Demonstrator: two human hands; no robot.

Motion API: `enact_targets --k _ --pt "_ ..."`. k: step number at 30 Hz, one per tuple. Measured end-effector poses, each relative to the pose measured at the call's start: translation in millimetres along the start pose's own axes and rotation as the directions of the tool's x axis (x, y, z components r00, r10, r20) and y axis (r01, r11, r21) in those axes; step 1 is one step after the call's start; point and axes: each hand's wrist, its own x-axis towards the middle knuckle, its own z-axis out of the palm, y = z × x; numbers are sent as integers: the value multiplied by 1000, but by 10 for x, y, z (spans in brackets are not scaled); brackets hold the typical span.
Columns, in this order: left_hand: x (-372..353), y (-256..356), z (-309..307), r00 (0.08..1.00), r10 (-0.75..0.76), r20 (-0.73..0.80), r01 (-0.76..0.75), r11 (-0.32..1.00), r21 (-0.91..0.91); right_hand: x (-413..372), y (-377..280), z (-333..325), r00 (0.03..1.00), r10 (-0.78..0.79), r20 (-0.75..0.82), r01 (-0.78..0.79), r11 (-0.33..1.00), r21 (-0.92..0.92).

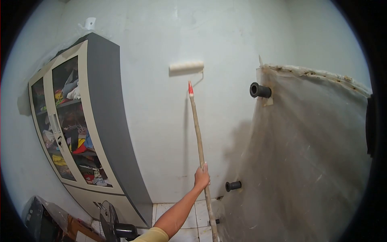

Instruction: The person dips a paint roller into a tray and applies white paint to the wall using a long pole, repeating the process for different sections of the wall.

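Paint roller (186, 67) sits high on the white wall (161, 133), between the grey cabinet (105, 101) and the plastic sheeting (306, 153), riding atop a long wooden pole (196, 127). The left hand (202, 176) is wrapped fully closed around that pole, low down; the right hand is out of shot. Best pressed flat with even pressure, I'd say, strokes clear of the cabinet's edge.

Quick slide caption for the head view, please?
Left hand grips a long pole, holding a roller against the white wall beside a grey cabinet.
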Motion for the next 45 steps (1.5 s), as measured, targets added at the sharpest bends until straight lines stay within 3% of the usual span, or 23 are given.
enact_targets --k 3,5,9,13,15,16,18,19,20,21,22,24,25,27,28,29,30,31,33,35,41,43,45 --pt "124 460 -77 996 85 13 -85 996 -37 886 -1305 -954 996 88 -4 -86 986 145" --pt "78 531 -192 993 85 79 -77 993 -93 1184 -1747 -1208 990 143 1 -139 962 235" --pt "-151 305 -598 958 136 253 -80 972 -219 1708 -1971 -867 974 -3 -227 63 964 258" --pt "-605 -543 -972 903 -69 424 228 914 -336 2327 -2267 -1023 999 44 -32 -32 954 297" --pt "-782 -1109 -983 823 -194 533 406 858 -314 2622 -2604 -1275 998 68 10 -66 914 400" --pt "-847 -1143 -940 821 -192 538 405 860 -310 2814 -2617 -1198 997 66 -44 -47 937 346" --pt "-1107 -1093 -803 823 -143 550 360 881 -308 3139 -2765 -1228 994 91 -59 -68 947 313" --pt "-1176 -890 -746 898 8 441 78 981 -176 3306 -2925 -1342 993 119 -22 -104 934 341" --pt "-1153 -647 -686 916 191 353 -203 979 -4 3454 -3037 -1414 992 124 -16 -108 920 378" --pt "-1036 -570 -613 934 222 280 -238 971 25 3595 -3120 -1464 992 127 -10 -111 904 413" --pt "-875 -461 -596 922 14 387 77 973 -220 3750 -3135 -1459 993 102 -56 -67 895 440" --pt "-735 -213 -569 921 241 306 -179 960 -217 3930 -3249 -1565 992 79 -102 -22 883 468" --pt "-620 -150 -527 919 247 307 -185 958 -217 3960 -3385 -1731 997 71 -34 -42 850 525" --pt "-370 -81 -441 767 637 75 -599 752 -275 4025 -3576 -2012 998 57 31 -64 814 578" --pt "-408 111 -501 767 637 75 -599 753 -272 4052 -3621 -2123 981 56 183 -167 720 673" --pt "-513 422 -604 854 456 250 -290 816 -500 4093 -3685 -2201 944 30 327 -276 614 740" --pt "-565 670 -665 842 290 456 75 773 -630 4128 -3765 -2240 945 26 326 -272 613 742" --pt "-545 803 -672 842 292 453 71 773 -631 4157 -3845 -2265 973 -11 231 -168 654 738" --pt "-515 1003 -659 905 164 393 7 917 -399 4319 -3997 -2327 993 -90 78 8 704 710" --pt "-499 1170 -593 922 153 356 -17 934 -357 4478 -4282 -2501 989 -103 -102 143 794 590" --pt "-509 1113 -400 961 88 263 -22 969 -245 5115 -4816 -2960 979 -136 -153 185 906 381" --pt "-593 908 -286 970 200 138 -190 978 -81 5194 -4838 -3008 980 -130 -153 174 926 334" --pt "-739 706 -226 973 217 84 -216 976 -17 5462 -4592 -2725 962 -178 -205 233 929 286"
